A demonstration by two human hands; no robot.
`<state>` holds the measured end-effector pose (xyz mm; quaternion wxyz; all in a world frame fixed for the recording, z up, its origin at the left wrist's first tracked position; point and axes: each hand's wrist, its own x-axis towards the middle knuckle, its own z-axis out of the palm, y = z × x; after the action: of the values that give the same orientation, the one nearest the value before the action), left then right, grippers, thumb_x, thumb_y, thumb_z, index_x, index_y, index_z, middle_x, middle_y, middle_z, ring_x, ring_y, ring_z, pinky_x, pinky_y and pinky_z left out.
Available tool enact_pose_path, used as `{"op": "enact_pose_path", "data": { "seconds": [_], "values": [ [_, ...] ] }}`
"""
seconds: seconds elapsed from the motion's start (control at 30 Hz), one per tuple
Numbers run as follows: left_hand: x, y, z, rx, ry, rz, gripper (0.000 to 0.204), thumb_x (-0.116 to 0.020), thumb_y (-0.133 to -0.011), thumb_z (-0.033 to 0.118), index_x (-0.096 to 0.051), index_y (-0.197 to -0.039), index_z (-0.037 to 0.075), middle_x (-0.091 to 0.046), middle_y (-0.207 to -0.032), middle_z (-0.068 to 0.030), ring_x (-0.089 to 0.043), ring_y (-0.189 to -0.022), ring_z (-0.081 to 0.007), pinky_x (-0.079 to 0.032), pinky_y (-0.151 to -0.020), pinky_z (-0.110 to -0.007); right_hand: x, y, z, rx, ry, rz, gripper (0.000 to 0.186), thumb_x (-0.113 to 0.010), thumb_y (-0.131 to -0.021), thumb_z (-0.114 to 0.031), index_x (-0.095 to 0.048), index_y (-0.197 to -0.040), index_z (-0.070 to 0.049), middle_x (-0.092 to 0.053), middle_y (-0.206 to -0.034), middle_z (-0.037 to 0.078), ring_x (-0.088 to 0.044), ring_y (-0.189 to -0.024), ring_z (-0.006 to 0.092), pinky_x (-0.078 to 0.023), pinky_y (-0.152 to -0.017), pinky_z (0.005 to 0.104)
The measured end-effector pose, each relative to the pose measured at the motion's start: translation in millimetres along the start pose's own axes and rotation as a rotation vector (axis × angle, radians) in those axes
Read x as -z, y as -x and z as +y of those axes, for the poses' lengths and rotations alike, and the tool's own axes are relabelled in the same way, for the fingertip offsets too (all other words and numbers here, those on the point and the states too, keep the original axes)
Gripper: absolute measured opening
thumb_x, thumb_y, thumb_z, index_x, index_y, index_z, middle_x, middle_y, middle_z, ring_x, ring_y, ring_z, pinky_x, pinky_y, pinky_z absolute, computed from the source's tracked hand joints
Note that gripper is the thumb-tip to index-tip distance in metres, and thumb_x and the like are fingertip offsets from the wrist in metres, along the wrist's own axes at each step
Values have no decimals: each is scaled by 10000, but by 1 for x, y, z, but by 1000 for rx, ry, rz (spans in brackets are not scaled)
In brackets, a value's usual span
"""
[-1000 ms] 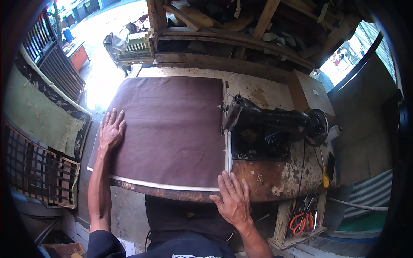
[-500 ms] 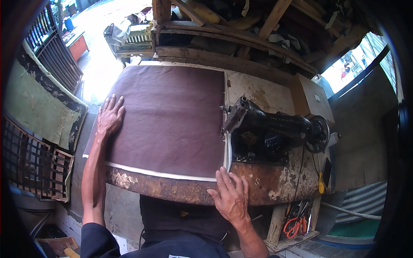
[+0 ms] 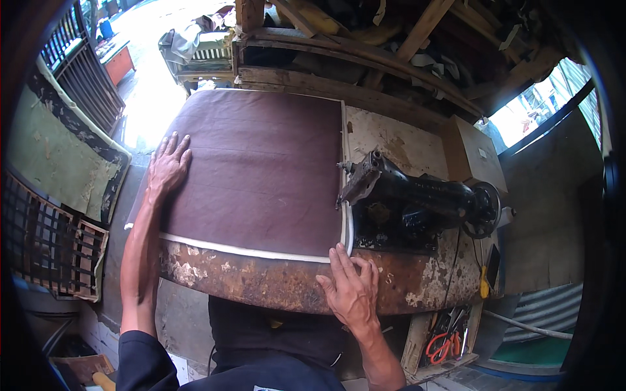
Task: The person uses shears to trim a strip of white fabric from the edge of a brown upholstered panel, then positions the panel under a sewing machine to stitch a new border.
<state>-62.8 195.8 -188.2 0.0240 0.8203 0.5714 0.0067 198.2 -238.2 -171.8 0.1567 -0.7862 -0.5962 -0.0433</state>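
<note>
Maroon sheet [image 3: 254, 169] with pale edging lies on the worn table [image 3: 241, 277], left of the black sewing machine [image 3: 411, 192], its right edge running along the machine's head end. Well left of the machine, the left hand [image 3: 169, 166] rests flat on the sheet, fingers slightly spread. On the machine's near side, the right hand [image 3: 352, 290] extends its fingers, thumb apart, fingertips at the sheet's near corner.

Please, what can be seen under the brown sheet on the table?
Under the sheet is the worn tabletop, showing past its near edge, where pale edging is visible. Anything else underneath is covered and cannot be seen.
</note>
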Motion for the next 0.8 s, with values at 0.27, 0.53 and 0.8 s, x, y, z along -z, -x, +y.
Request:
{"op": "enact_pose_path", "data": {
  "seconds": [0.27,0.53,0.8],
  "values": [
    [-4,-19,-1,1,-13,13,578,-347,-1111,519,-381,-1652,320,-238,-1766,-43,-194,-1631,-294,-169,-1300,-589,-1,-15,2,44,38,30,557,-702,-969,-428,-691,-1396,-70,-638,-1487,69,-570,-1134,281,-398,-1088,477],
    [-7,-38,1,1,-12,2,565,-332,-1117,517,-380,-1649,335,-233,-1767,-38,-189,-1632,-280,-174,-1297,-607,-10,-25,2,-37,72,-12,587,-722,-949,-441,-669,-1432,-110,-595,-1542,0,-562,-1092,257,-276,-1181,708],
    [-3,-60,11,10,-8,-10,570,-327,-1114,530,-374,-1651,343,-230,-1769,-8,-184,-1634,-265,-182,-1302,-588,-16,-41,5,-65,128,0,575,-705,-966,-452,-663,-1447,-139,-606,-1531,-39,-537,-1003,243,-236,-1197,742]
  ]
}}
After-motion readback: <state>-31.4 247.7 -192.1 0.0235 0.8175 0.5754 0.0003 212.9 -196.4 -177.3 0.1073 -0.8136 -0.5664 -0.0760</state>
